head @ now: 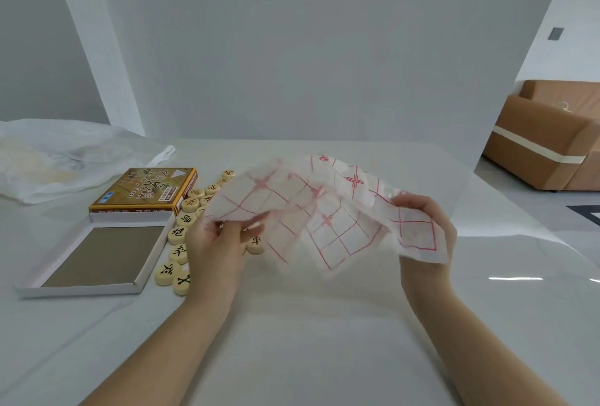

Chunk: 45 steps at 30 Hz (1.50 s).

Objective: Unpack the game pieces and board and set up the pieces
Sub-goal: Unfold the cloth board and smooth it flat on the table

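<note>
A thin white paper board [328, 210] printed with a red grid is held crumpled and half unfolded above the table. My left hand [217, 243] pinches its left edge and my right hand [425, 227] grips its right edge. Several round wooden pieces [178, 256] with black characters lie loose on the table, right of the box and partly hidden under the paper and my left hand. The empty white box tray [97, 253] lies open at the left. Its yellow printed lid [146, 189] rests behind it.
A white plastic bag [58, 158] lies at the back left of the white table [308, 340]. A white backdrop stands behind the table. Brown cardboard boxes [548, 142] sit on the floor at the right.
</note>
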### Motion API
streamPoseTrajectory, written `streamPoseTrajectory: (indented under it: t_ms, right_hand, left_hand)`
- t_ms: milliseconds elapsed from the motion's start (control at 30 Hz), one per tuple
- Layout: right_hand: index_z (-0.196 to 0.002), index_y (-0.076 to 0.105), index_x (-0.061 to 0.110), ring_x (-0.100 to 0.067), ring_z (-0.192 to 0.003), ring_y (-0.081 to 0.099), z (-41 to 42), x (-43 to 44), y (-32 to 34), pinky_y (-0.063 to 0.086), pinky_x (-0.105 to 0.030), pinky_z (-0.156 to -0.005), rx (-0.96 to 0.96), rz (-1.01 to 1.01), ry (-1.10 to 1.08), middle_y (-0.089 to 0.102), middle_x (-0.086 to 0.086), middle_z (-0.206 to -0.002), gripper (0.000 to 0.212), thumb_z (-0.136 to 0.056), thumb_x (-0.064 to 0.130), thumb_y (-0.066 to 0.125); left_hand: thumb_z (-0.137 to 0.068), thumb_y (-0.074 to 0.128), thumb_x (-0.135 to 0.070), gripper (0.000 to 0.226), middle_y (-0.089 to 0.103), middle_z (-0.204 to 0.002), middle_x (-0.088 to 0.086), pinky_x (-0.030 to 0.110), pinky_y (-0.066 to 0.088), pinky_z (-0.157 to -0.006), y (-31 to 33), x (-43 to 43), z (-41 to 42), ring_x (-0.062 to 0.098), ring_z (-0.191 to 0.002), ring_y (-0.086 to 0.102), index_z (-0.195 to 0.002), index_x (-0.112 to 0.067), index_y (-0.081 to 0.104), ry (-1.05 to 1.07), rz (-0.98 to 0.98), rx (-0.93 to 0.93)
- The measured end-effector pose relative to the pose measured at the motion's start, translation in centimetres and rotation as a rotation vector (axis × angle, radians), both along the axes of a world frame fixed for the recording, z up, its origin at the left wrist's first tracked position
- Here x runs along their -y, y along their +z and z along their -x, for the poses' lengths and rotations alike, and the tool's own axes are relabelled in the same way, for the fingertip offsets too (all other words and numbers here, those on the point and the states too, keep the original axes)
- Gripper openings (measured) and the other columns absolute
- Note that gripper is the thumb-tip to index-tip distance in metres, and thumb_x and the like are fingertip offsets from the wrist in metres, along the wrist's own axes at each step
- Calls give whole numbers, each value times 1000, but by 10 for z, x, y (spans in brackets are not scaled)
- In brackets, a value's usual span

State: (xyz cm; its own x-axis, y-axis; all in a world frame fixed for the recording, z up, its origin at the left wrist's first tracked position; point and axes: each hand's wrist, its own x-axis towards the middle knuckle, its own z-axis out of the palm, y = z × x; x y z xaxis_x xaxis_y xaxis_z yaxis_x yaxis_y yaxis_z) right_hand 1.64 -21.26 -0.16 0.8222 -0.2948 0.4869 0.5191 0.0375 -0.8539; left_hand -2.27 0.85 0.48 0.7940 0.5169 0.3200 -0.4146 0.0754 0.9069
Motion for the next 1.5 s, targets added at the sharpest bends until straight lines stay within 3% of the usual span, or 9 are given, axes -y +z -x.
streamPoseTrajectory:
  t_ms: [100,233,300,500,767,933,1167,1333,1500]
  right_hand:
    - [-86,68,30,-19,-96,50,2,6,0,45,-29,-82,104,58,-32,58,-17,-106,37,-82,-3,53]
    - [-101,62,31,-21,-100,58,9,5,10,48,-33,-89,286,89,-157,65,-7,-104,45,-73,-3,52]
    - [-102,59,23,-3,-90,60,10,4,15,48,-19,-82,259,30,-185,65,17,-92,50,-68,-12,47]
    - [-92,65,20,-6,-81,63,-6,11,10,52,-27,-73,-78,-77,-94,67,4,-88,34,-80,-11,57]
    - [-86,58,19,4,-73,54,-4,-9,28,44,-11,-63,45,168,-163,61,8,-82,33,-82,-13,49]
    - [-86,55,28,1,-79,58,-7,-20,46,45,-14,-69,152,277,-143,62,17,-82,21,-82,8,47]
    - [-120,49,31,-6,-104,55,-28,-11,22,44,-22,-82,24,705,-124,59,17,-112,39,-85,28,66]
    - [-90,69,33,-26,-83,62,-59,9,31,44,-28,-63,-196,744,-289,69,8,-79,36,-87,6,45]
    - [-109,72,9,-15,-107,65,-45,26,76,47,-26,-93,400,469,-468,69,6,-110,38,-81,-1,49]
  left_hand:
    - [-77,61,-4,12,64,-118,-3,24,47,-96,-3,-7,0,12,-117,56,-88,-9,62,53,-295,160]
    - [-88,44,-6,57,35,-150,-10,46,26,-114,-10,-8,-6,9,-142,26,-130,-45,45,4,-503,197]
    - [-87,47,-6,68,30,-152,-13,45,25,-115,-13,-7,-9,5,-141,25,-137,-49,33,-81,-457,126]
    - [-86,58,2,64,39,-134,-14,22,52,-86,-12,-4,-11,6,-113,51,-134,-34,37,140,-419,-44]
    - [-80,60,-44,75,29,-148,-5,50,31,-109,25,22,0,10,-137,26,-143,-23,25,155,-885,159]
    - [-73,78,-14,80,29,-151,-2,48,20,-114,45,37,-37,21,-143,19,-138,-27,33,322,-1241,106]
    - [-72,66,7,30,62,-106,-8,19,49,-81,71,42,-46,5,-98,58,-94,-11,59,129,-785,194]
    - [-76,51,13,37,61,-96,-16,23,50,-83,85,30,-67,4,-97,57,-92,-19,60,116,-624,50]
    - [-77,66,-18,28,57,-115,-18,45,44,-99,100,16,-60,19,-116,53,-104,-13,63,97,-610,388]
